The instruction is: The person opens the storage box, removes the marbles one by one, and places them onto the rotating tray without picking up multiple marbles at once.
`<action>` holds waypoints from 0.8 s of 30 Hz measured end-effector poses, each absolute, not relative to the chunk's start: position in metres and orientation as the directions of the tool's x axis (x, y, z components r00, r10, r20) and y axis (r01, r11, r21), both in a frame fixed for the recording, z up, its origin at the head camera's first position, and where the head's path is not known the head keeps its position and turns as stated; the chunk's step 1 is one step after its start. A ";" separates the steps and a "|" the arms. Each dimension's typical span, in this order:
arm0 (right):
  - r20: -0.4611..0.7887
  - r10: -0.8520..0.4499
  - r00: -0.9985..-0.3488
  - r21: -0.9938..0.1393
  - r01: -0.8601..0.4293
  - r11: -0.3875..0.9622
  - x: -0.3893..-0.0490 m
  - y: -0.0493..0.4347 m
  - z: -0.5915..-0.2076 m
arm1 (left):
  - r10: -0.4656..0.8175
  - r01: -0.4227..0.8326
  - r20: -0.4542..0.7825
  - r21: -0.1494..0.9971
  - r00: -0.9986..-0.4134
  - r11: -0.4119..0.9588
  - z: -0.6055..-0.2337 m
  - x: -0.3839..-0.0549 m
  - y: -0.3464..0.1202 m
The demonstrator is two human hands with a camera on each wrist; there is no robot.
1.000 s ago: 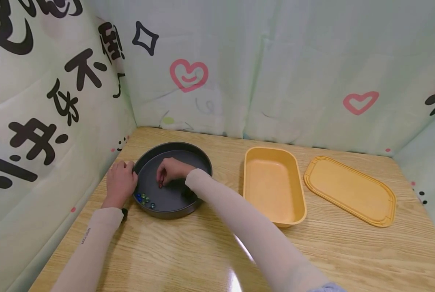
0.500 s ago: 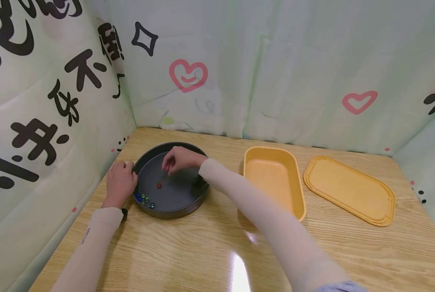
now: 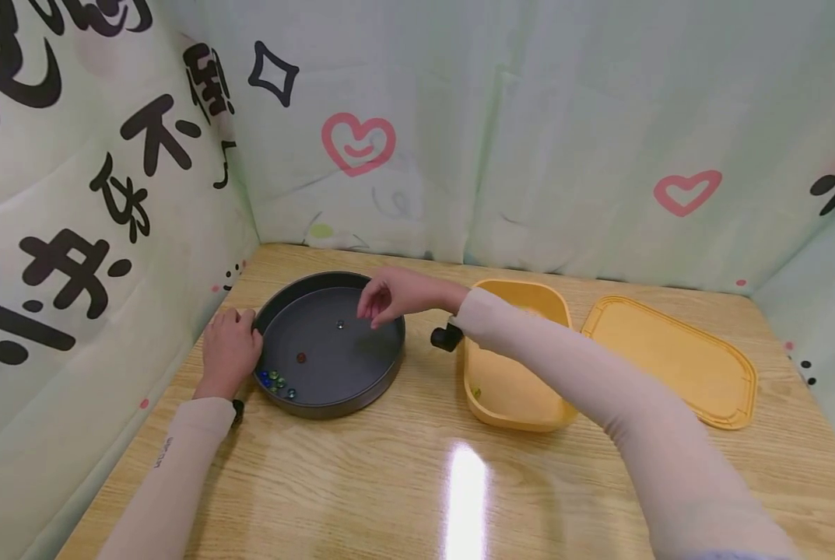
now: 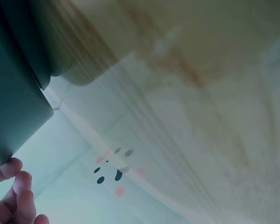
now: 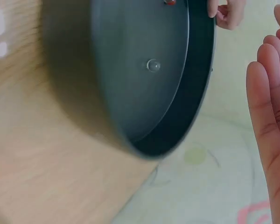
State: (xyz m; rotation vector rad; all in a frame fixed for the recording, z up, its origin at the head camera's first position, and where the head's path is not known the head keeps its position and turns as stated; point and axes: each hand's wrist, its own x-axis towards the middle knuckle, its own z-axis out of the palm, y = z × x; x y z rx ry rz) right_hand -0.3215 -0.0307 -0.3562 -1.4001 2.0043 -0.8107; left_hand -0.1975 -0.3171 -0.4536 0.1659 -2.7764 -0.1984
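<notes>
A round dark pan (image 3: 322, 311) stands at the left of the table. My left hand (image 3: 231, 342) grips its left rim, thumb over the edge; in the left wrist view its fingertips (image 4: 22, 179) are close to the pan wall. Inside lie a red marble (image 3: 301, 358), a clear marble (image 5: 153, 65) and a cluster of blue and green marbles (image 3: 273, 380) near the left front wall. Above the pan's right rim is my right hand (image 3: 403, 295), fingers loosely bent, with nothing visible in it. In the right wrist view its fingers (image 5: 266, 98) stretch beside the pan.
An orange-yellow rectangular box (image 3: 522, 393) stands right of the pan, a yellow-green marble (image 3: 476, 393) in its front left corner. My right forearm crosses over it. Its flat lid (image 3: 676, 358) lies farther right. Printed curtains (image 3: 564, 155) rise behind and at the left.
My right hand has left the red marble and moved right, over the pan's right rim. The clear marble has come into view in the pan. My left hand has stayed at the rim.
</notes>
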 end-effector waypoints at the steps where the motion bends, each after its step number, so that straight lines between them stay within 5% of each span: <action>1: -0.103 -0.949 -0.297 -0.745 -0.610 0.272 -0.320 -0.023 -0.354 | -0.140 -0.090 0.335 0.159 -0.932 0.983 -0.454 -0.198 -0.317; 10: -0.128 -0.943 -0.308 -0.759 -0.581 0.293 -0.307 0.054 -0.347 | -0.143 -0.095 0.317 0.164 -0.938 0.982 -0.453 -0.198 -0.317; 24: -0.199 -0.924 -0.327 -0.759 -0.545 0.356 -0.304 0.118 -0.391 | -0.150 -0.105 0.300 0.161 -0.942 0.981 -0.451 -0.196 -0.315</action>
